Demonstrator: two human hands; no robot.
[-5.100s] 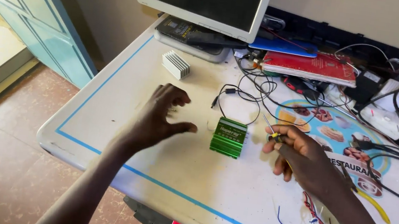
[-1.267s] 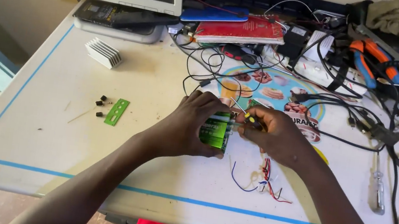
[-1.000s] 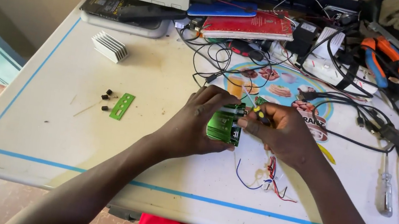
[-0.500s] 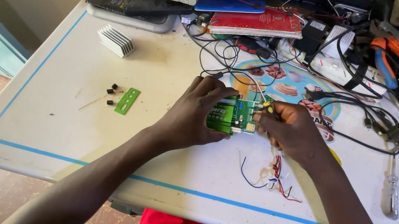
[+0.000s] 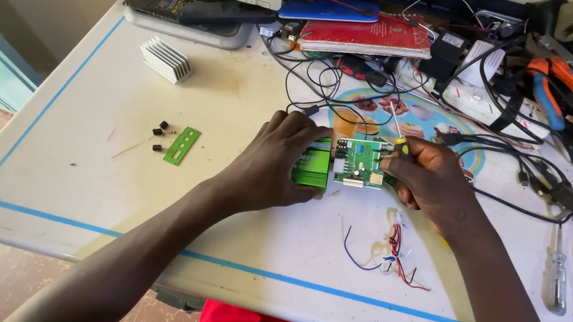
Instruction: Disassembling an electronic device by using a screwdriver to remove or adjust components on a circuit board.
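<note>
At the middle of the white desk with its blue border line, the left hand is clamped over a green ribbed metal casing, fingers curled across its top and pinning it to the surface. Out of the casing's three o'clock end sticks a green printed circuit board with white connectors, partly slid clear. The right hand is closed around a small screwdriver with a yellow-and-black handle, its thin shaft rising toward twelve o'clock above the board's far edge.

As a judgement, the step goes best if the left hand keeps the casing flat and motionless while the right works only at the board's edge, with light pressure, so the tip does not skid over the components.

At five o'clock of the board lies a loose bundle of red, blue and white wires. Toward nine o'clock, well apart, rest a flat green end plate with holes and small black parts. Further off at ten o'clock sits a white finned heat sink.
</note>
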